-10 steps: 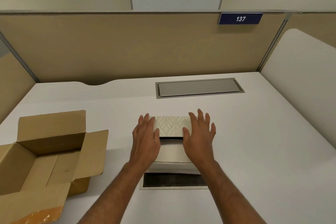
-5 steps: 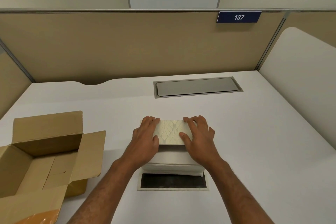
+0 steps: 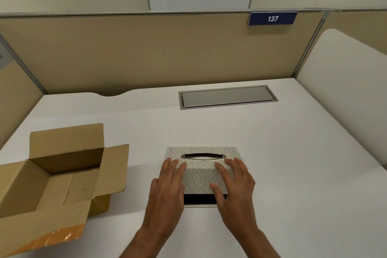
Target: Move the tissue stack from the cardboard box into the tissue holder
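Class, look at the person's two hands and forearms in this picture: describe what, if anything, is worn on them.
Nothing is worn. The left hand and right hand are bare, with no gloves, rings, watch or bracelet visible. Both forearms are uncovered down to the frame's bottom edge; no sleeve shows.

We now see the patterned tissue holder point(image 3: 200, 170) turned upright over its dark base plate point(image 3: 199, 200), its oval slot point(image 3: 202, 156) facing up, where a second ago the cover stood tipped back and white tissues showed beneath it. Our left hand point(image 3: 167, 186) and right hand point(image 3: 234, 184) have slid from the cover's far edge to lie flat on its near side.
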